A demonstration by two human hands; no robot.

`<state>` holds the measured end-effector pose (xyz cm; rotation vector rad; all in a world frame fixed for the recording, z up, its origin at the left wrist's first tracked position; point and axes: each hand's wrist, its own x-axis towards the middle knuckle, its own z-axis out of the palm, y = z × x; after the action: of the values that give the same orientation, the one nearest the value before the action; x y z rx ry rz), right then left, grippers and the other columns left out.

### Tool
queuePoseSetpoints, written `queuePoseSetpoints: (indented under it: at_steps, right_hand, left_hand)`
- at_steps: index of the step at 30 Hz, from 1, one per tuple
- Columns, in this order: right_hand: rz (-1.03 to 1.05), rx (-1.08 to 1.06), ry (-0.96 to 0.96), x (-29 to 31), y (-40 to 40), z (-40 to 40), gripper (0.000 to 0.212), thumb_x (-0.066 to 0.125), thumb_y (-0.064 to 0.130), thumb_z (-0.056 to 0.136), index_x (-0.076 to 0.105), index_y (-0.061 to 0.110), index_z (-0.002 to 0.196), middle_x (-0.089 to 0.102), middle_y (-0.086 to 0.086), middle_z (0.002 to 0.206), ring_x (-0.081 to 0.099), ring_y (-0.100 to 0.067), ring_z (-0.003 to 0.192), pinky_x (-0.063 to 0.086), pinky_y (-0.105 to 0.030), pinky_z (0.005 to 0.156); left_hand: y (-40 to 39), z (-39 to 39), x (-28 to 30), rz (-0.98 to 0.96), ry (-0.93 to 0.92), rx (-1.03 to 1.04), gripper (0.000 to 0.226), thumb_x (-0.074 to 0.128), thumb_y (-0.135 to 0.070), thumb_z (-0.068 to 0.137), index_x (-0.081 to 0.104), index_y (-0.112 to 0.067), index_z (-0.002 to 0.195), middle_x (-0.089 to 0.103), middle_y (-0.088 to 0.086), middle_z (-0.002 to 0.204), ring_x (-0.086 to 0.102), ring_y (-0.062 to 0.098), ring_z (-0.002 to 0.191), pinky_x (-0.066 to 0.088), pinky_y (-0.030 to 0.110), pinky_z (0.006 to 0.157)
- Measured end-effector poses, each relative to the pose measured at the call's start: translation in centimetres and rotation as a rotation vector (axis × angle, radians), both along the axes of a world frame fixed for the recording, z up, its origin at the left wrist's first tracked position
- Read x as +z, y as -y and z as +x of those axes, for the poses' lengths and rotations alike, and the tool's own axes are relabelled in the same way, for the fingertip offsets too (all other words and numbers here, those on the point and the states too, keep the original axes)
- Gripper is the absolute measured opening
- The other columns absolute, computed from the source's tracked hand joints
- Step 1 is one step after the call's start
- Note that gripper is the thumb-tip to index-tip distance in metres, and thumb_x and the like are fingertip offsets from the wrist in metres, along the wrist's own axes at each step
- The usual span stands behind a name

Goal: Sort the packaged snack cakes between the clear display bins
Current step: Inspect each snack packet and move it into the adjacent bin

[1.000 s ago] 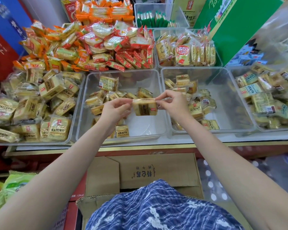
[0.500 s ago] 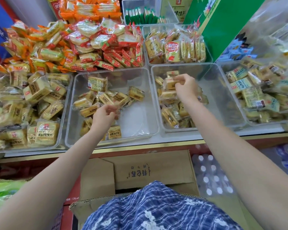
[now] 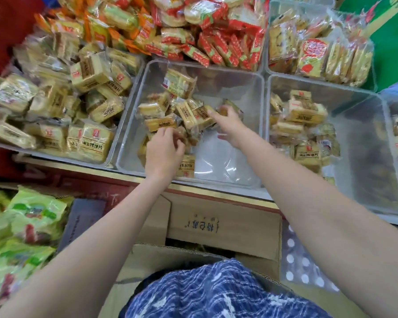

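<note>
Both hands now reach into the middle bin [image 3: 251, 83]: left hand [image 3: 163, 152] grasps a blurred snack cake [image 3: 180, 136], orientation unclear; right hand [image 3: 229, 125], previously in the right-side bin [image 3: 377, 106], grasp unclear

Yellow snack cakes [image 3: 305, 112], red-wrapped packets [image 3: 207, 51], green bags [image 3: 32, 216], blue-and-white patterned garment [image 3: 216, 292].

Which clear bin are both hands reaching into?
The middle bin: left hand and right hand are both inside. Its neighbours hold only cakes.
</note>
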<state>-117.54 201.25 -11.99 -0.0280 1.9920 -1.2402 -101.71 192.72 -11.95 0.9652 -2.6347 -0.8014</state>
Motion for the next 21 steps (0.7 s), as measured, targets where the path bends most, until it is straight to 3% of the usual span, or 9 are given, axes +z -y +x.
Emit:
queuePoseSetpoints:
  at_steps: [3,5,7,9,12,15,17,21]
  right_hand:
    - [-0.033,-0.184,-0.020,-2.2,2.6,-0.2,0.052,0.065,0.027,0.089,0.037,0.021,0.133,0.049,-0.008,0.133,0.054,-0.026,0.109,0.050,-0.040,0.090]
    - [-0.016,-0.242,-0.105,-2.8,3.6,0.0,0.031,0.061,0.010,0.088,0.044,0.022,0.111,0.055,-0.012,0.122,0.056,-0.023,0.095,0.052,-0.035,0.076]
    - [-0.026,-0.244,-0.192,-2.5,3.6,0.3,0.032,0.057,-0.003,0.083,0.047,0.024,0.096,0.056,-0.011,0.111,0.055,-0.022,0.088,0.051,-0.035,0.069]
    - [-0.019,-0.118,-0.355,-1.5,2.7,0.3,0.035,0.056,-0.006,0.080,0.054,0.027,0.090,0.050,-0.008,0.110,0.054,-0.021,0.094,0.050,-0.034,0.079]
    - [-0.037,0.273,-0.494,0.9,1.8,1.1,0.015,0.064,0.014,0.086,0.064,0.020,0.100,0.043,-0.007,0.119,0.048,-0.012,0.099,0.037,-0.019,0.091]
    - [0.100,0.551,-0.508,0.8,2.1,1.9,0.050,0.077,0.033,0.077,0.053,0.015,0.116,0.032,-0.002,0.114,0.041,-0.014,0.100,0.034,-0.024,0.091]
    - [0.121,0.516,-0.539,0.2,2.1,2.5,0.054,0.081,0.020,0.071,0.048,0.015,0.114,0.032,-0.004,0.111,0.041,-0.018,0.100,0.036,-0.025,0.091]
    - [0.069,0.346,-0.567,0.8,0.1,2.8,0.045,0.070,0.003,0.071,0.043,0.021,0.102,0.038,-0.007,0.115,0.043,-0.016,0.095,0.032,0.001,0.068]
  left_hand:
    - [0.1,0.0,-0.2,0.000,-0.005,0.040,0.014,0.050,-0.017,0.091,0.060,-0.010,0.098,0.056,0.001,0.099,0.052,0.018,0.090,0.042,0.034,0.082]
    - [0.2,0.1,-0.2,0.017,-0.001,0.062,0.011,0.050,-0.016,0.091,0.058,-0.011,0.096,0.052,-0.002,0.096,0.051,0.018,0.089,0.044,0.037,0.083]
    - [0.3,0.1,-0.2,0.033,0.011,0.068,0.010,0.050,-0.016,0.091,0.058,-0.012,0.095,0.049,-0.004,0.094,0.050,0.017,0.088,0.045,0.039,0.084]
    - [0.4,0.1,-0.3,0.034,0.005,0.068,0.009,0.050,-0.015,0.091,0.058,-0.012,0.095,0.048,-0.005,0.094,0.051,0.017,0.088,0.045,0.039,0.084]
    - [0.6,0.2,-0.4,0.032,-0.005,0.072,0.010,0.050,-0.013,0.090,0.058,-0.011,0.095,0.049,-0.003,0.094,0.051,0.020,0.089,0.044,0.039,0.083]
    - [0.4,0.2,-0.3,0.039,-0.011,0.061,0.006,0.050,-0.011,0.089,0.055,-0.013,0.092,0.047,-0.004,0.093,0.051,0.021,0.091,0.041,0.039,0.083]
    - [0.3,0.2,-0.1,0.043,-0.016,0.058,0.006,0.050,-0.011,0.089,0.053,-0.016,0.091,0.047,-0.005,0.093,0.051,0.020,0.092,0.040,0.037,0.085]
    - [0.4,0.4,0.1,0.077,-0.020,0.062,0.005,0.050,-0.011,0.090,0.053,-0.015,0.092,0.048,-0.005,0.094,0.049,0.017,0.091,0.038,0.030,0.082]
